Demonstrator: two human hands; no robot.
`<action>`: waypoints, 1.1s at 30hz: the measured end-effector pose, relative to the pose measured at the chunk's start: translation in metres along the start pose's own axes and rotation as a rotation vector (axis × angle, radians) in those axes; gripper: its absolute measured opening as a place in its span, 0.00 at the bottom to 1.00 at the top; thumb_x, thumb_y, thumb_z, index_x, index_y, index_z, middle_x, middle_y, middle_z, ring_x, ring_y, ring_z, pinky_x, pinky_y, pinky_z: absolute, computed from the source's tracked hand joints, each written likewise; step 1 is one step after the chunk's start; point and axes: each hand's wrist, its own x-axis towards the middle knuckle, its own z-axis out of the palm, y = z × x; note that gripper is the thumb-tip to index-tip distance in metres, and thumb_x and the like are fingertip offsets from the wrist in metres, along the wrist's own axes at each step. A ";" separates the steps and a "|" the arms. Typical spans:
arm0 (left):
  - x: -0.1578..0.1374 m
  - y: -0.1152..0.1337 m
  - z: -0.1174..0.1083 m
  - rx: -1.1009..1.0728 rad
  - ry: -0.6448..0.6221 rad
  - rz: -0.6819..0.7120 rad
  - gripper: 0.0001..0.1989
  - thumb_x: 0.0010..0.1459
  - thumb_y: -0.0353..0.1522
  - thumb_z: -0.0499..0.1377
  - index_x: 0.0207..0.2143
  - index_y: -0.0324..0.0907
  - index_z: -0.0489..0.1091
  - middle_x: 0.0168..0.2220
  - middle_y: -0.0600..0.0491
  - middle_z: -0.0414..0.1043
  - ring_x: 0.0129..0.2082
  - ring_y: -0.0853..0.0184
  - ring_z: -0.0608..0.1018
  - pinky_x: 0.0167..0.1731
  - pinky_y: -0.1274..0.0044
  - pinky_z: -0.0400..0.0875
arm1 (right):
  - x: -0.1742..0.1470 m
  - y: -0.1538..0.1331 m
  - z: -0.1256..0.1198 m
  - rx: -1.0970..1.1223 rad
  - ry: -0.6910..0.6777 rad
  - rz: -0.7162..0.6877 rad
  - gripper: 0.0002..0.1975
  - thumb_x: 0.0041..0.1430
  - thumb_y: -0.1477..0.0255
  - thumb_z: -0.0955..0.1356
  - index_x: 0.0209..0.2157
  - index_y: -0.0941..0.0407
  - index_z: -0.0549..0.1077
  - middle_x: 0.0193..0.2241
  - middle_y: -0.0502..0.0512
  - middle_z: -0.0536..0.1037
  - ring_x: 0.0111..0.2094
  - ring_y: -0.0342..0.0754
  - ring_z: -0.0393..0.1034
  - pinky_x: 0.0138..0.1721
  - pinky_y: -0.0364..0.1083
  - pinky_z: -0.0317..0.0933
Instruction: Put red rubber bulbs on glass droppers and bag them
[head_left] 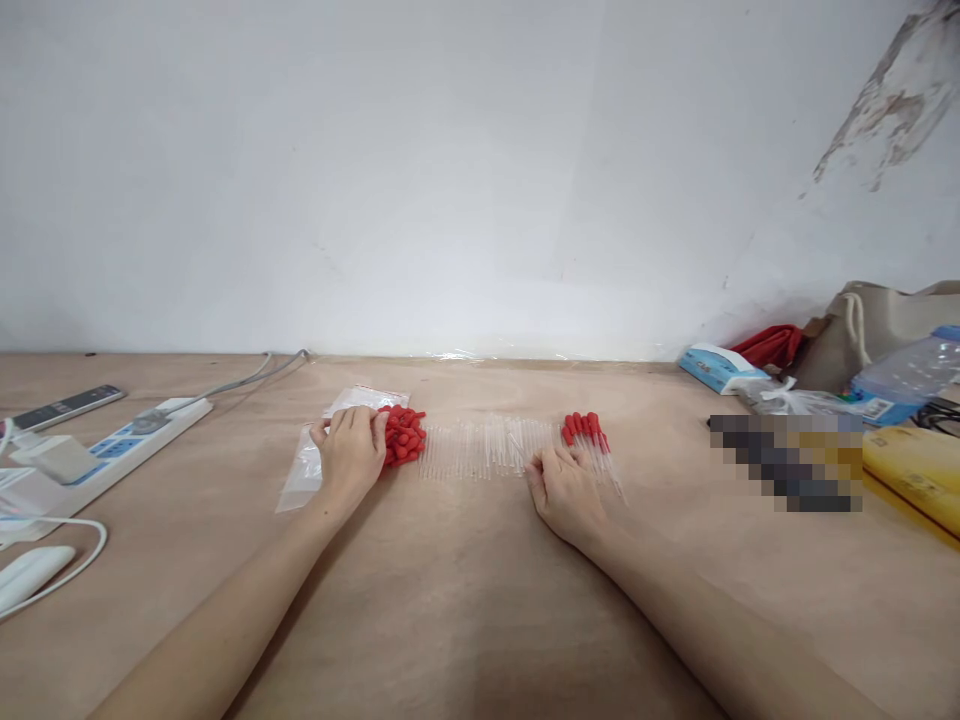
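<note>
Curling its fingers at the left side of a heap of red rubber bulbs, your left hand covers part of 2 clear plastic bags lying on the wooden table. The fingers are bent into a narrow grip, palm down, and you cannot tell from this angle whether a bulb is pinched beneath them. Your right hand is at the right end of a row of clear thin tubes, its thumb and fingertips drawn close together; whether they hold a tube cannot be told. The tubes lie side by side, pointing away from you, between your 2 hands, with the bulb heap just beside their left end. Just beyond and to the right of your right hand lies a group of red-capped droppers, their bulbs at the far end and their clear stems fanning toward you, partly hidden by your fingers. Well apart on your left is a white power strip with plugs in it. Over on your right are a blue tissue box, a clear plastic bottle and a yellow packet.
</note>
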 end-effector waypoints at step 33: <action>-0.061 0.075 -0.009 -1.227 -0.659 0.015 0.06 0.49 0.23 0.54 0.29 0.40 0.58 0.36 0.52 0.67 0.37 0.69 0.72 0.35 0.77 0.68 | -0.002 0.004 -0.004 0.220 0.032 -0.185 0.08 0.59 0.73 0.59 0.32 0.56 0.68 0.26 0.50 0.74 0.27 0.41 0.66 0.40 0.46 0.51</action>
